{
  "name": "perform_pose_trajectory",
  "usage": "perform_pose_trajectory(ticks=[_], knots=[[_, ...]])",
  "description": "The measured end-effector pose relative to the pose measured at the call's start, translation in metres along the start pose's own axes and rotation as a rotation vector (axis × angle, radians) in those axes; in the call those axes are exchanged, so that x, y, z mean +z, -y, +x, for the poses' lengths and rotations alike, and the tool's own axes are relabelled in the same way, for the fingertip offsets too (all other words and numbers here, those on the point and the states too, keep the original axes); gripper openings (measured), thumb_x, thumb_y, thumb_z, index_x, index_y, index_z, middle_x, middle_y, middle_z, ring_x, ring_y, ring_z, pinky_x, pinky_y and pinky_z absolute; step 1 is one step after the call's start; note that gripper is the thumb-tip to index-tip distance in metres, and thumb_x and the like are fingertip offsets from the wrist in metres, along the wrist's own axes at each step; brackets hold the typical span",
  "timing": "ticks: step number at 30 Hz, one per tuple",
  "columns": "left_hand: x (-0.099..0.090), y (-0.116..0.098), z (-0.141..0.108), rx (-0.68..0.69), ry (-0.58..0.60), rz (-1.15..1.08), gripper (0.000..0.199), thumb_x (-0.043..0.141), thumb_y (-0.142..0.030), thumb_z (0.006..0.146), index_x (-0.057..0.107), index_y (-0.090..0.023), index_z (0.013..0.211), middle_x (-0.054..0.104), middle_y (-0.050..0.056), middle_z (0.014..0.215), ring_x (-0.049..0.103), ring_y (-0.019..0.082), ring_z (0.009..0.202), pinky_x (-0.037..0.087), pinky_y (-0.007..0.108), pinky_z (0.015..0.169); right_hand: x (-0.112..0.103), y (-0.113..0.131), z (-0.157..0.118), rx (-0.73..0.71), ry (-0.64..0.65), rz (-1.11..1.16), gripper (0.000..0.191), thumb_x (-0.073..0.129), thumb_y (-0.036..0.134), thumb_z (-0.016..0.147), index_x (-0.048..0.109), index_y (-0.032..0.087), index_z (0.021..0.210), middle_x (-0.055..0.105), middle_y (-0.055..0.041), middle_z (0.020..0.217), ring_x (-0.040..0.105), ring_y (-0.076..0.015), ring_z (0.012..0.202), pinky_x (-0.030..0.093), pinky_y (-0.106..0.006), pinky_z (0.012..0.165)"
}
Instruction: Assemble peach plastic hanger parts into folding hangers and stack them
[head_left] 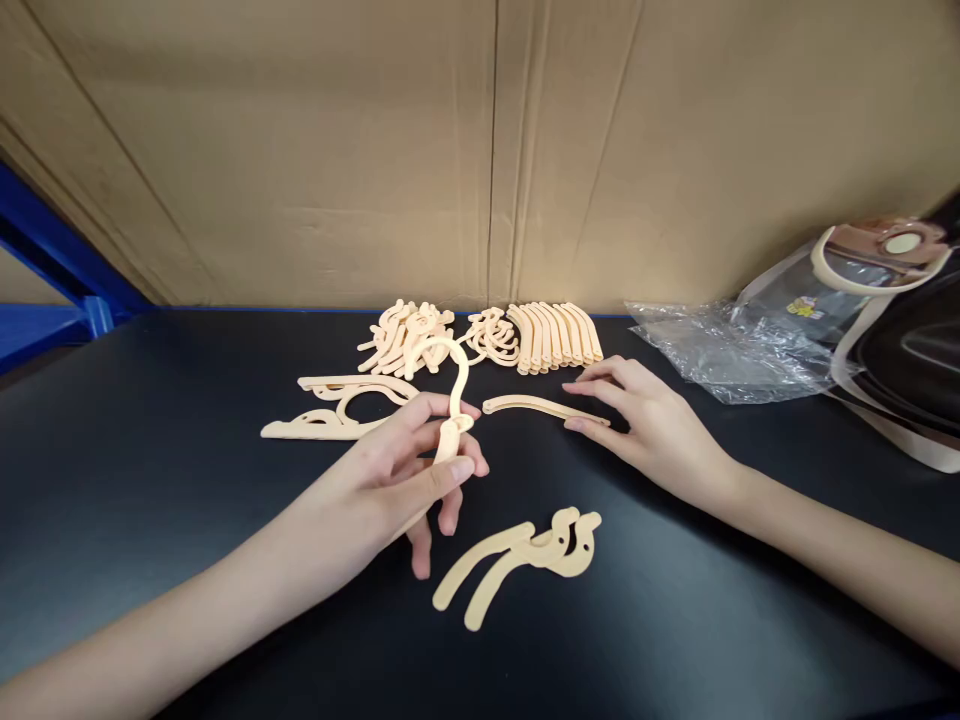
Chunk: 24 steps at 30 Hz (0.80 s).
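My left hand [420, 470] pinches a cream hanger hook [459, 375] with an arm piece joined at its base; part of it is hidden behind the fingers and palm. My right hand [637, 415] is around the right end of a single curved hanger arm [525, 402] lying on the black table. Its thumb is at the near edge and its fingers are spread above the far side. Close in front lie two shaped hanger arms [517, 560], partly overlapping. Beyond my left hand rest more hanger pieces [352, 405], partly covered by it.
At the back are a heap of hanger arms [405, 335], a pile of hooks [493, 337] and a neat row of curved arms [555, 337]. A clear plastic bag [720, 345] and a clear bottle with a brown lid [810, 290] stand right. Cardboard [337, 150] closes the back.
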<state>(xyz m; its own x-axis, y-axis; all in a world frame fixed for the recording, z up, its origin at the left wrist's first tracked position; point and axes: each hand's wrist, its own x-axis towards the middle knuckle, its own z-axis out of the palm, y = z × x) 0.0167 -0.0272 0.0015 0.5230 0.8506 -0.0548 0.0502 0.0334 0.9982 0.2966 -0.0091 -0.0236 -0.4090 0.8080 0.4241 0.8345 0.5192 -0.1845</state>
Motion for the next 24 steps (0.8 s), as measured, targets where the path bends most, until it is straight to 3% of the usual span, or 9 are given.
perform_pose_trajectory(ticks=[5,10,15,20,24], knots=[[0.000,0.004,0.004,-0.056,-0.009,-0.136,0.023,0.055,-0.033,0.095,0.051,-0.018,0.112,0.061,0.002,0.086,0.054,0.009,0.056,0.051,0.019,0.042,0.003,0.004,0.002,-0.020,0.089,-0.011,0.021,0.041,0.027,0.101,0.059,0.018,0.096,0.063,-0.0083,0.096,0.057,-0.0222,0.087,0.049,-0.039,0.080],[0.003,-0.001,0.005,-0.152,-0.085,-0.185,0.021,0.050,-0.034,0.099,0.058,-0.015,0.105,0.059,0.001,0.076,0.054,0.008,0.056,0.050,0.018,0.048,-0.002,0.013,-0.003,0.017,0.072,0.149,0.024,0.032,0.027,0.103,0.054,0.018,0.100,0.060,-0.0067,0.088,0.058,-0.0180,0.077,0.048,-0.032,0.070],[0.006,-0.004,0.007,-0.192,-0.095,-0.230,0.021,0.048,-0.034,0.099,0.058,-0.016,0.093,0.053,-0.002,0.066,0.053,0.009,0.055,0.050,0.019,0.048,-0.007,0.019,-0.010,-0.010,0.094,0.215,0.024,0.048,0.040,0.099,0.061,0.020,0.094,0.063,-0.0012,0.076,0.056,-0.0126,0.061,0.041,-0.026,0.058],[0.004,-0.005,0.007,-0.178,-0.087,-0.200,0.017,0.058,-0.033,0.094,0.060,-0.016,0.094,0.060,0.000,0.078,0.055,0.009,0.055,0.052,0.021,0.049,-0.007,0.020,-0.008,-0.168,0.095,0.228,0.029,0.045,0.038,0.101,0.065,0.020,0.091,0.068,-0.0009,0.079,0.060,-0.0120,0.067,0.040,-0.025,0.063],[-0.001,0.000,0.007,-0.197,-0.066,-0.153,0.028,0.058,-0.042,0.093,0.062,-0.018,0.108,0.058,-0.003,0.064,0.055,0.010,0.048,0.051,0.022,0.046,-0.006,0.020,-0.003,-0.289,0.063,0.107,0.031,0.038,0.030,0.104,0.064,0.017,0.093,0.066,-0.0023,0.077,0.056,-0.0143,0.069,0.037,-0.030,0.067]])
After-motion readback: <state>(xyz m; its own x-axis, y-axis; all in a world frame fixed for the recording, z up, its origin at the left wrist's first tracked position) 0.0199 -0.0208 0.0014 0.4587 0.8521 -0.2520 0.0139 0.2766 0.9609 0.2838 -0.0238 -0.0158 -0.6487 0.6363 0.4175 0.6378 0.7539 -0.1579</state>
